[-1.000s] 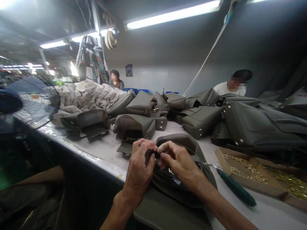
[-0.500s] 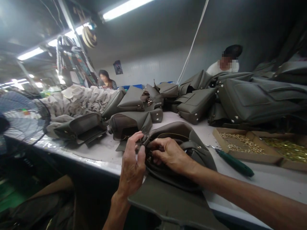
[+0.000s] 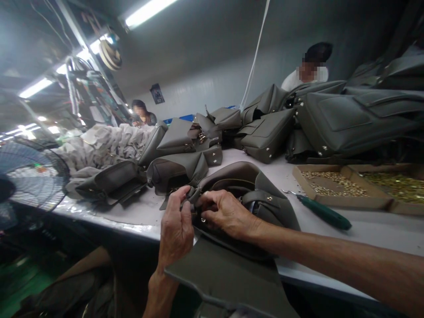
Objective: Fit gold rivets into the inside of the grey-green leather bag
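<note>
An olive-grey leather handbag lies open on the white table's near edge, its flap hanging over the front. My left hand pinches a narrow strap end at the bag's left rim. My right hand grips the same rim just beside it, fingers curled into the opening by a small metal fitting.
A green-handled tool lies right of the bag. Cardboard trays of small brass parts sit further right. Several finished bags and a heap of beige cloth fill the back. A fan stands left. Two other people sit behind.
The view has tilted and shifted left. Both hands moved slightly up and left along the bag's rim, keeping their hold on the strap and opening.
</note>
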A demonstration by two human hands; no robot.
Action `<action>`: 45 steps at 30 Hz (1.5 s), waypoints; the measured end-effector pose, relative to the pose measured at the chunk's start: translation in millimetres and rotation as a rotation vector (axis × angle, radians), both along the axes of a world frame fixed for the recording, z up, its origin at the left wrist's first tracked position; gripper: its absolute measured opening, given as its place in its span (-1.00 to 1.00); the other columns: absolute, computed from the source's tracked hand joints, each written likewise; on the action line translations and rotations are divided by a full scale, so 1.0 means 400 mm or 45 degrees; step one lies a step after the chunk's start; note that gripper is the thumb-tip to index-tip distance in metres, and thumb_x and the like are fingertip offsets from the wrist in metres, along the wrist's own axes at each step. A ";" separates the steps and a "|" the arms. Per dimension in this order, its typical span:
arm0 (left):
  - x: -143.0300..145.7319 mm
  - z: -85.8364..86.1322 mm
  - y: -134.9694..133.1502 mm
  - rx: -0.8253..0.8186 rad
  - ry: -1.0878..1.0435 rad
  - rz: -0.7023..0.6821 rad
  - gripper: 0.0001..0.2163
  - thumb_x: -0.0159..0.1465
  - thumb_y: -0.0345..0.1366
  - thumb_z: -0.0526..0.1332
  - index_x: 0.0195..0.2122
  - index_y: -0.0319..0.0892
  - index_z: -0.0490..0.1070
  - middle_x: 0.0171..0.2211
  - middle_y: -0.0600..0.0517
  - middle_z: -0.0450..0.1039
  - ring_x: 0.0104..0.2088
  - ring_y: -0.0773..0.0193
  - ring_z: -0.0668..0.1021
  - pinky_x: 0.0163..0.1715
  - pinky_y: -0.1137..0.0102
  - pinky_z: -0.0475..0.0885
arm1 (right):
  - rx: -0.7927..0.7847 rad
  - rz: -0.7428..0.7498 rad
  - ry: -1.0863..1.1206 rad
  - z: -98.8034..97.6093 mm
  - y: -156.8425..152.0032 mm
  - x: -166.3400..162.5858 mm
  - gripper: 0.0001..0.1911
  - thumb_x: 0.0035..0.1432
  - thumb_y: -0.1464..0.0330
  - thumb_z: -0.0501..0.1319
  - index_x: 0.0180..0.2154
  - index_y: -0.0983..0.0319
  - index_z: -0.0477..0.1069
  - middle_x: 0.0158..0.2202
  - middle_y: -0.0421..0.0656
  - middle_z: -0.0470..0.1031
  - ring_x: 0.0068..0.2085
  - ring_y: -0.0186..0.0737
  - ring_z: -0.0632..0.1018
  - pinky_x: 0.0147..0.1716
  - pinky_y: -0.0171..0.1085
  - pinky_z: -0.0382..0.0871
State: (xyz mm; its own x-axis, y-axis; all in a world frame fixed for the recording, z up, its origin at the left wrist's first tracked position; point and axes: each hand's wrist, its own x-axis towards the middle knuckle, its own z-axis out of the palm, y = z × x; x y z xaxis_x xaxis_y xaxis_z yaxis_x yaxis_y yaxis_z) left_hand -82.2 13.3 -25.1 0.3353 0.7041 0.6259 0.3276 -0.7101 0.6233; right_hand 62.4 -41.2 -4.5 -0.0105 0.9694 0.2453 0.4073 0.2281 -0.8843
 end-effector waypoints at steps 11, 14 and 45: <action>0.016 -0.014 0.025 0.061 0.009 -0.010 -0.74 0.35 -0.25 -0.02 0.02 -0.17 0.26 -0.08 -0.07 0.43 -0.07 0.19 0.49 -0.09 0.31 0.39 | 0.250 -0.155 -0.600 -0.025 -0.003 -0.032 -0.84 0.08 0.60 0.20 -0.28 0.29 0.38 -0.22 -0.13 0.46 -0.21 -0.24 0.47 -0.22 -0.33 0.27; 0.017 -0.013 0.027 0.014 0.004 -0.016 -0.73 0.35 -0.24 -0.02 0.02 -0.18 0.25 -0.06 -0.10 0.42 -0.04 0.16 0.48 -0.06 0.26 0.38 | 0.267 -0.021 -0.835 -0.014 0.012 -0.010 -0.86 0.11 0.59 0.15 -0.28 0.30 0.38 -0.25 -0.08 0.50 -0.28 -0.19 0.50 -0.33 -0.30 0.26; 0.047 -0.003 0.059 -0.127 0.006 -0.230 -0.76 0.26 -0.35 0.10 -0.03 -0.11 0.27 -0.13 -0.01 0.45 -0.16 0.25 0.54 -0.19 0.37 0.45 | 0.009 -0.096 -0.054 0.036 -0.010 0.114 -0.89 0.06 0.56 0.09 -0.42 0.25 0.30 -0.57 -0.26 0.41 -0.53 -0.28 0.54 -0.54 -0.38 0.42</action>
State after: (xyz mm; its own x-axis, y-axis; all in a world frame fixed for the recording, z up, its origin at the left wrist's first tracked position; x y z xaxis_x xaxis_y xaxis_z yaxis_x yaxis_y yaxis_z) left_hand -63.6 36.7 -26.2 0.4648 0.6904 0.5543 0.2036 -0.6926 0.6920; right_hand 108.0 -45.4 9.8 0.0522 0.9661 0.2530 0.4608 0.2015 -0.8643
